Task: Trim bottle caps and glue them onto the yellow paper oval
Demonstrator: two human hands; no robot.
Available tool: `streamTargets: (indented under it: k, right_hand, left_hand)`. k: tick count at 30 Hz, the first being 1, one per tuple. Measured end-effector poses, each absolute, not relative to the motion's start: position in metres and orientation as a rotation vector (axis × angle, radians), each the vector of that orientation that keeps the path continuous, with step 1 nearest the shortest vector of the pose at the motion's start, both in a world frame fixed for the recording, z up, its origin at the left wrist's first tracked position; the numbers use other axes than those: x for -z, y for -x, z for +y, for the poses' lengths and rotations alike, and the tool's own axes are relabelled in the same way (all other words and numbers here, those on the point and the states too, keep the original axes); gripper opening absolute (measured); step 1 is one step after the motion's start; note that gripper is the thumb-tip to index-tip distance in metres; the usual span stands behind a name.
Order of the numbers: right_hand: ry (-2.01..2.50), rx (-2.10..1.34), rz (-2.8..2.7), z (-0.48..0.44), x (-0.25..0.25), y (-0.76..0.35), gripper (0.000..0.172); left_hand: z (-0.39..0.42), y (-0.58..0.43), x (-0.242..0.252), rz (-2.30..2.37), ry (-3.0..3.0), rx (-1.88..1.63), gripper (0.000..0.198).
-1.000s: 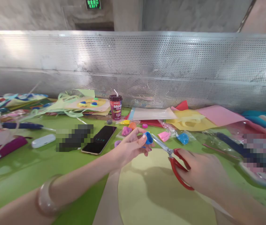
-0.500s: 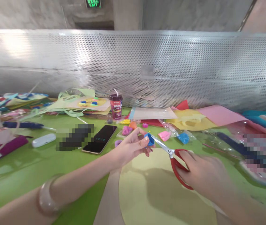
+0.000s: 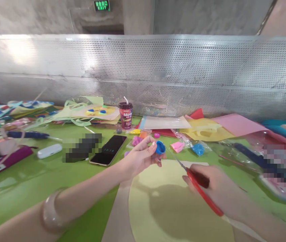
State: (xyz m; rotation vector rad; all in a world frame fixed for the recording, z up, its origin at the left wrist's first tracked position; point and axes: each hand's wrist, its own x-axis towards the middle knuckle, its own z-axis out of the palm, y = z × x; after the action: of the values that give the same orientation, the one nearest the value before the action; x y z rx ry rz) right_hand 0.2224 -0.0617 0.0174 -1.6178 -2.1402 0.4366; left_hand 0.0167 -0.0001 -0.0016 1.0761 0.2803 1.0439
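Note:
My left hand [image 3: 139, 158] pinches a small blue lump of clay [image 3: 160, 147] between thumb and fingertips, above a pale yellow round sheet [image 3: 173, 208]. My right hand [image 3: 215, 190] grips red-handled scissors [image 3: 198, 183]. Their blades point up and left, and the tips reach close to the blue clay. A pale bracelet [image 3: 49, 211] sits on my left wrist.
On the green table [image 3: 32, 181] lie a black phone [image 3: 109, 150], a white case [image 3: 48, 151], a maroon drink cup [image 3: 125, 115], bagged clay pieces [image 3: 197, 149], and pink and yellow paper sheets [image 3: 223, 126]. A perforated metal screen [image 3: 158, 74] stands behind the table.
The scissors have turned on edge in my right hand, so the handle loops no longer show flat. My left hand holds the blue clay in nearly the same place.

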Motion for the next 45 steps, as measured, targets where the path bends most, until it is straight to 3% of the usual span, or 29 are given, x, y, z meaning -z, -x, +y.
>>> streamTargets:
  k: [4,7,12,17,20,25,30,37,45]
  right_hand:
    - [1.558,0.316,-2.287,-0.057,-0.007,-0.230,0.022]
    - [1.470,0.646,-2.267,-0.056,-0.003,-0.232,0.021]
    - [1.288,0.953,-2.193,-0.054,-0.002,-0.232,0.029]
    - [1.232,1.006,-2.169,-0.053,-0.001,-0.232,0.032]
    - [1.263,0.788,-2.199,-0.054,-0.005,-0.231,0.031]
    - [1.522,-0.267,-2.207,-0.058,-0.018,-0.226,0.022]
    - [1.614,-1.065,-1.858,-0.060,-0.026,-0.221,0.030]
    - [1.491,-1.359,-1.825,-0.058,-0.030,-0.225,0.034]
    - [1.284,-1.269,-1.674,-0.047,-0.030,-0.238,0.040]
  left_hand:
    - [-0.002,-0.018,0.001,0.317,-1.078,-1.068,0.025]
    - [-0.003,-0.018,0.000,0.328,-1.120,-1.054,0.026]
    - [-0.002,-0.019,0.002,0.354,-1.184,-1.047,0.025]
    - [0.000,-0.019,0.004,0.341,-1.207,-1.039,0.027]
    - [0.000,-0.019,0.003,0.319,-1.192,-1.046,0.027]
    - [0.000,-0.017,0.001,0.272,-1.167,-1.025,0.025]
    - [0.002,-0.014,0.001,0.201,-1.128,-0.980,0.019]
    - [0.004,-0.011,0.002,0.172,-1.109,-0.935,0.015]
    - [0.004,-0.012,0.002,0.245,-1.114,-0.894,0.020]
